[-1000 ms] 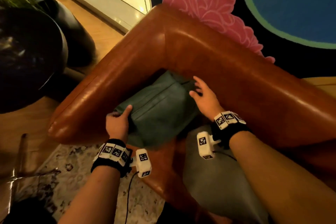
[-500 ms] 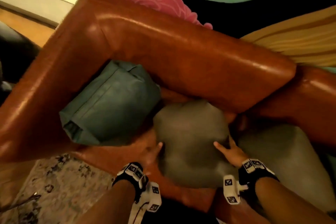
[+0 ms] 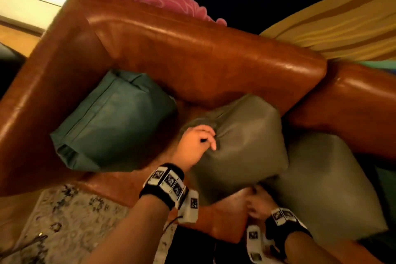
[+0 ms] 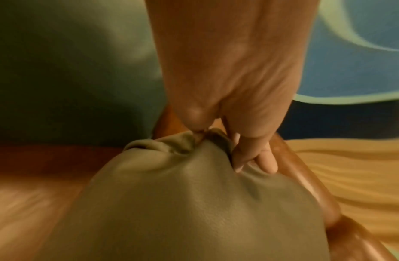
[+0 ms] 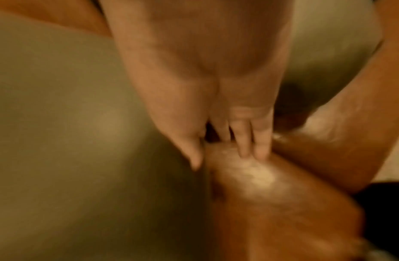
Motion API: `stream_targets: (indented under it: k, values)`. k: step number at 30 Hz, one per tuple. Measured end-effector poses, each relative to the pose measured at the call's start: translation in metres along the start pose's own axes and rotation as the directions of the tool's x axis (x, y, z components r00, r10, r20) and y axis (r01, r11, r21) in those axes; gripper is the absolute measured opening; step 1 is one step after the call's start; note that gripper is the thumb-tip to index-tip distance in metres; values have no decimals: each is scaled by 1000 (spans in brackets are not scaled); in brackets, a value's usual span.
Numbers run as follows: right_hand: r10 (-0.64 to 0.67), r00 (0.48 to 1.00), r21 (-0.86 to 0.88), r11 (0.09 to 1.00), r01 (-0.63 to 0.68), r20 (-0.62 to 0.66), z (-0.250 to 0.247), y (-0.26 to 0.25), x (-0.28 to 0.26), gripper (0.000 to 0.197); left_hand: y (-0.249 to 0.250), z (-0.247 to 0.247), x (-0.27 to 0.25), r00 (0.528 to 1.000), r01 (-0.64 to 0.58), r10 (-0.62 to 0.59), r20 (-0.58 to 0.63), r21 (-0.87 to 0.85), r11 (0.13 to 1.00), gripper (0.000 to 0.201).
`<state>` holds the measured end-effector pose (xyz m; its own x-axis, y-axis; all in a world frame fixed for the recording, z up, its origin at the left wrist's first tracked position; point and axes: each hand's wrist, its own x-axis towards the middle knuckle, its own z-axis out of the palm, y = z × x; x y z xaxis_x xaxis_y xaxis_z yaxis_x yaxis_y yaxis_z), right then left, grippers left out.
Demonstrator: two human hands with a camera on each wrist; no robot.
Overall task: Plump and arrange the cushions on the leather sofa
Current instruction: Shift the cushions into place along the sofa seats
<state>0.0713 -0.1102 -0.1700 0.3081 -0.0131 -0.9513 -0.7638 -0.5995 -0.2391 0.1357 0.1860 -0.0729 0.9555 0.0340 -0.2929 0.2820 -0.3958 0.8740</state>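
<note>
Since half a second ago, my left hand [image 3: 196, 146] has climbed from the lower left edge of the olive cushion [image 3: 246, 141] to its upper left corner, and my right hand [image 3: 256, 201] has dropped from the cushion's right side to beneath its lower edge. Now my left fingers [image 4: 264, 159] curl over and pinch that corner, bunching the cover into deep folds and creases, as the left wrist view shows. The cushion is puffed and rounded, matte olive-grey with a fine leathery grain, tipped up on the seat of the leather sofa [image 3: 192, 55] and leaning toward the backrest. My right fingers [image 5: 256, 146] lie straight and close together, tips on the brown seat leather at the cushion's lower edge; the right wrist view is blurred, so I cannot tell whether the thumb grips the cover. A teal cushion [image 3: 115, 120] sits plump in the sofa's left corner, wedged between armrest and backrest, with a seam line running along its face and a folded end toward me. A second olive-grey cushion [image 3: 327, 186] lies to the right, just beside and partly behind the one I hold. A patterned rug [image 3: 70, 227] shows below the seat front.
</note>
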Motion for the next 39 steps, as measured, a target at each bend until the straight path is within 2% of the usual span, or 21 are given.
stream_targets:
  k: [1, 2, 4, 5, 7, 9, 12, 13, 14, 15, 16, 17, 20, 21, 23, 25, 28, 32, 34, 37, 39]
  values:
    - [-102, 970, -2, 995, 104, -219, -11, -14, 6, 36, 11, 0, 9, 997, -71, 69, 35, 53, 996, 34]
    - [-222, 883, -50, 974, 222, -413, -27, -39, -1, 30, 26, -2, 15, 990, -127, 119, 78, 112, 986, 34]
    - [-295, 657, 16, 905, 424, -694, -55, -95, -25, 66, 29, -2, 14, 973, -200, 173, 153, 184, 962, 30]
    - [-347, 591, 3, 861, 508, -728, -70, -123, -43, 78, 25, -1, 8, 966, -214, 173, 194, 216, 952, 26]
    - [-491, 610, -104, 824, 557, -622, -91, -159, -53, 69, 11, 3, -7, 959, -246, 200, 201, 238, 940, 23]
    - [-516, 719, -60, 829, 556, -466, -100, -182, -58, 56, 3, 5, -24, 973, -208, 180, 143, 217, 954, 26]
    - [-495, 810, -273, 864, 423, -313, -99, -196, -64, 70, -12, 10, -45, 989, 81, -92, -117, -97, 992, 28]
    - [-497, 828, -379, 841, 386, -260, -96, -197, -64, 69, -11, 10, -46, 925, 198, -290, -247, -337, 920, 29]
    - [-508, 837, -436, 813, 387, -205, -92, -198, -65, 64, -7, 6, -45, 799, 269, -524, -294, -605, 749, 33]
    - [-531, 829, -418, 803, 426, -175, -87, -201, -68, 57, -6, 0, -39, 695, 278, -689, -206, -807, 521, 38]
    - [-560, 811, -380, 796, 471, -169, -86, -201, -68, 53, -2, -5, -32, 672, 283, -739, -55, -902, 326, 38]
    - [-606, 773, -339, 779, 527, -188, -84, -200, -70, 55, 6, -14, -25, 703, 315, -710, 47, -915, 251, 35]
    - [-649, 663, -54, 728, 683, -372, -91, -194, -87, 44, 34, -34, 2, 797, 312, -603, -30, -835, 453, 40]
    - [-614, 673, 98, 704, 703, -413, -92, -190, -97, 29, 40, -39, 11, 816, 290, -571, -91, -789, 541, 39]
    - [-485, 800, 288, 758, 586, -353, -87, -177, -101, 10, 46, -46, 29, 849, 264, -483, -213, -622, 737, 35]
    - [-284, 925, 341, 868, 360, -254, -71, -160, -91, 19, 40, -48, 43, 863, 296, -396, -314, -322, 899, 28]
    - [-291, 904, 205, 909, 364, -314, -54, -142, -66, 45, 19, -47, 45, 861, 475, -458, -220, 25, 880, 36]
    - [-472, 741, 107, 806, 582, -478, -59, -151, -72, 22, 19, -65, 46, 896, 401, -431, -107, -221, 889, 35]
    - [-477, 725, 133, 784, 607, -497, -62, -149, -75, 21, 19, -75, 50, 910, 354, -394, -129, -256, 900, 27]
    - [-403, 780, 127, 847, 516, -479, -59, -144, -72, 14, 9, -75, 53, 913, 349, -344, -221, -20, 937, 21]
    - [-413, 712, -68, 886, 459, -568, -50, -151, -76, 34, 16, -67, 48, 927, 241, -154, -343, 226, 944, 15]
